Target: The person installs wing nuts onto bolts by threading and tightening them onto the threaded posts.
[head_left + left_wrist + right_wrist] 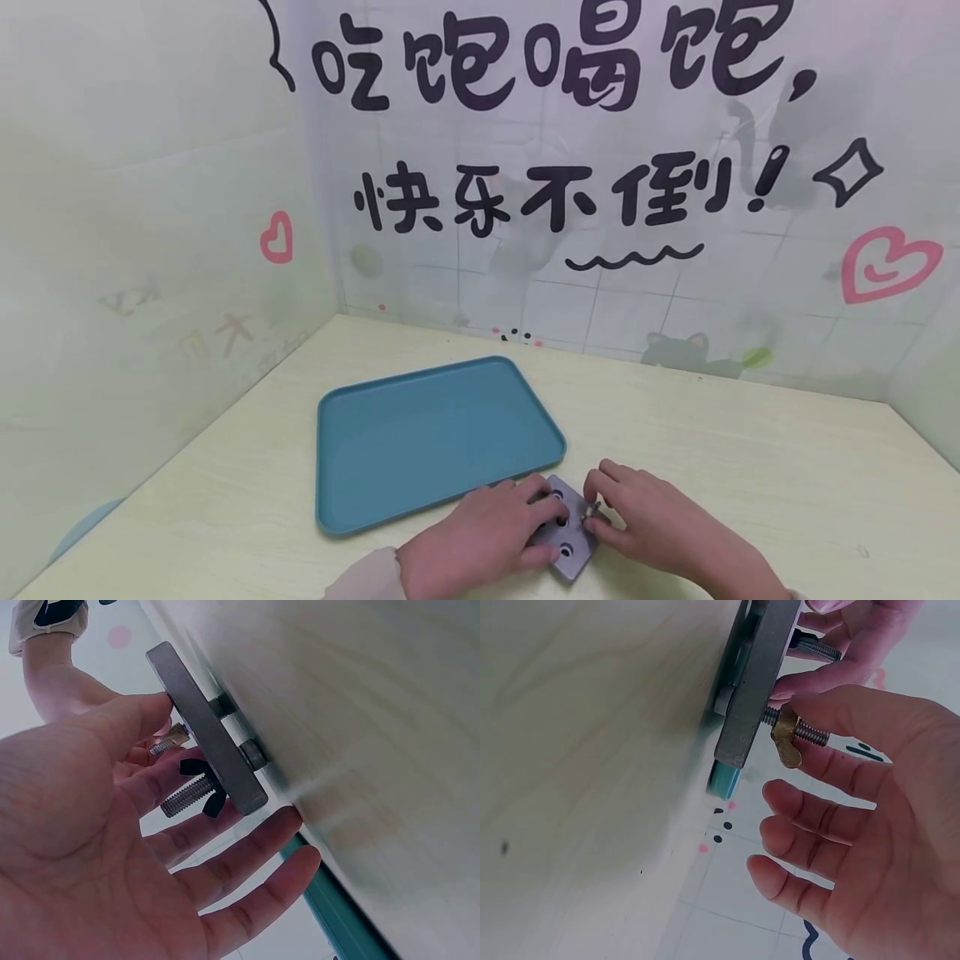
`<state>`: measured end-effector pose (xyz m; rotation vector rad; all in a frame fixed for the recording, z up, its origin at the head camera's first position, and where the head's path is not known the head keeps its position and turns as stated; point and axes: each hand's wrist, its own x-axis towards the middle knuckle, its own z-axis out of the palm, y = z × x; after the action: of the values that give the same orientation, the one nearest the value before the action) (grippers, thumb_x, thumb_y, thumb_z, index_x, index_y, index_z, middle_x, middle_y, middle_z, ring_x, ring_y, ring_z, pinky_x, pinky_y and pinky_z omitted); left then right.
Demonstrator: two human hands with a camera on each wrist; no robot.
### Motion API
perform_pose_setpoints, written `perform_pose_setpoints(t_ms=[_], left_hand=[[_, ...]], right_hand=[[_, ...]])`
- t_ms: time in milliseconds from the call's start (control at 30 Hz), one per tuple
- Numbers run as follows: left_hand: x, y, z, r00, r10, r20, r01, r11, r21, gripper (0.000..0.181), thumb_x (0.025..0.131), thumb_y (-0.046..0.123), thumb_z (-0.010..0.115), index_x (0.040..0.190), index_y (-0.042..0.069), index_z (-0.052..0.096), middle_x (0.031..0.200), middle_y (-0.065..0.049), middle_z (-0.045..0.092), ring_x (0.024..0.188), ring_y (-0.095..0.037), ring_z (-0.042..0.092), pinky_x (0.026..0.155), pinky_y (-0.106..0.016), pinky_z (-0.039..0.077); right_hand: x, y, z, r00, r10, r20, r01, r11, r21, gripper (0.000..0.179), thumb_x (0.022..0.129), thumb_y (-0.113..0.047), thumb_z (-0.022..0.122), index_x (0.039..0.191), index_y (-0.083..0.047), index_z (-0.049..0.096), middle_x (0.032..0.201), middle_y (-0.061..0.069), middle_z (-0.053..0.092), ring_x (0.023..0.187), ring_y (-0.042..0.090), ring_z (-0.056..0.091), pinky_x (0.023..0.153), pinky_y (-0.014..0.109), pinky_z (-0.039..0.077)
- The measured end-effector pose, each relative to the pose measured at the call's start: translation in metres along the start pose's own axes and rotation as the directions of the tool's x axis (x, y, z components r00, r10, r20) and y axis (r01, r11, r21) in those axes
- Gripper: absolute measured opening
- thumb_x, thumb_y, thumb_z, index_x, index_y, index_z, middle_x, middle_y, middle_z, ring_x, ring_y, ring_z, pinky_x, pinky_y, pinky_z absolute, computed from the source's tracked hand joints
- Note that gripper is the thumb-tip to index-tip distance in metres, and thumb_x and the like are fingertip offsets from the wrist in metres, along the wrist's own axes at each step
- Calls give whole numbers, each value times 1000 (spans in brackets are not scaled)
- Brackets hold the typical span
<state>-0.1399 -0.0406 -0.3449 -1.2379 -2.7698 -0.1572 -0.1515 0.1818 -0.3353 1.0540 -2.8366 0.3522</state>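
Observation:
A grey metal plate (pixel 576 546) with several holes is steadied over the table by my left hand (pixel 487 529), its thumb at the near edge and fingers across the top. In the right wrist view, a brass wing nut (pixel 786 735) sits on a threaded bolt (pixel 814 733) that stands out of the plate. My right hand (pixel 652 517) pinches this wing nut between thumb and index finger, the other fingers held loosely away. A black wing nut (pixel 214 802) is on another bolt (pixel 186 796), near the left fingers. Bolt heads (pixel 253 754) show on the plate's opposite face.
A blue rectangular tray (pixel 442 442) lies on the pale wooden table (pixel 712 442), just beyond the plate and left hand. Printed wall sheets (pixel 480 283) stand behind the table and along its sides. A blue object's edge (pixel 82 529) shows at the far left.

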Motion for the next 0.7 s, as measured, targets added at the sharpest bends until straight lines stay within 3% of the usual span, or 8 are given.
perform_pose_setpoints(t_ms=[267,433,567,700], left_hand=[[0,2,3,999,-21,29,21,1000,-10,34,91,45,53,121,29,56,121,6,52,89,-6,53,71,-21,45],[-1,4,4,1000,-23,11,23,1000,-4,33,90,45,54,119,29,57,121,6,52,86,-7,53,69,-21,45],[-2,4,3,999,-39,18,39,999,-22,32,90,45,54,119,30,57,118,7,52,83,-7,52,64,-20,43],[-2,4,2,998,-50,50,52,998,-47,34,91,45,53,122,31,55,120,7,50,86,-7,52,64,-22,44]], right_hand=[[0,-1,-1,1000,19,13,-19,1000,-24,24,85,-26,64,67,-23,48,65,-16,40,56,-2,34,53,18,32],[-4,-2,-4,1000,21,11,-22,999,45,14,84,-18,62,85,-21,49,69,-15,42,57,-1,35,54,18,33],[-6,-2,-6,999,-34,13,32,993,109,31,80,-2,58,102,-23,51,76,-15,43,60,-2,37,55,18,35],[-6,-2,-5,997,-68,35,64,993,96,41,77,3,57,106,-25,56,82,-13,45,67,-2,42,58,18,38]])
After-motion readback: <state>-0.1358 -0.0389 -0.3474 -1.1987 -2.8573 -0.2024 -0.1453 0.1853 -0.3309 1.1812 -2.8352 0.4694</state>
